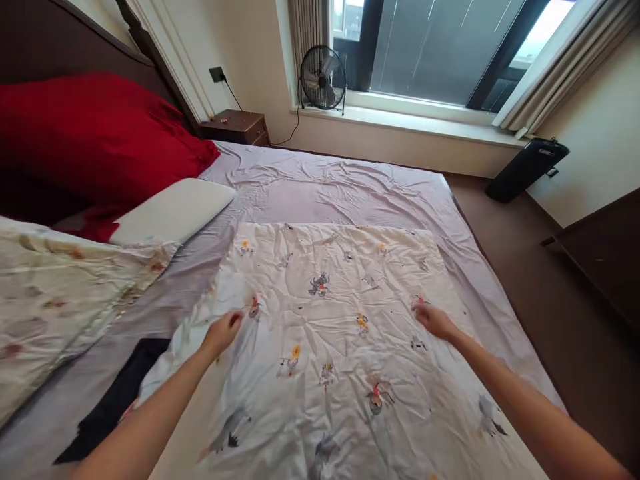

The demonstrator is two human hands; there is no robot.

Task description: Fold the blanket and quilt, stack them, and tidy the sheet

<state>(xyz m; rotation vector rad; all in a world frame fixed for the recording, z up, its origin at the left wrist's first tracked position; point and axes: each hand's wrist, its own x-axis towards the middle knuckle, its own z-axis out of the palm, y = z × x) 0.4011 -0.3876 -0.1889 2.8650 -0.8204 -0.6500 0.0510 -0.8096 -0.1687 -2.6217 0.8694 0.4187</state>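
A cream quilt cover point(340, 347) with small animal prints lies spread and wrinkled on the bed, running out of view at the bottom. My left hand point(223, 333) is over its left part, near a small red and grey figure. Its fingers are curled in, and no cloth shows between them. Over the right part, my right hand point(435, 321) is also closed, fingers bent toward the thumb, beside another red print. No fold of cloth rises into either hand. Whether the knuckles touch the fabric I cannot tell.
A lilac sheet point(310, 190) covers the bed. To the left lie a patterned cloth point(60, 300), a white pillow point(175, 207), a red bundle of bedding point(100, 133) and a black cloth point(120, 393). Beyond stand a nightstand point(235, 125), a fan point(323, 79) and a black case point(527, 170).
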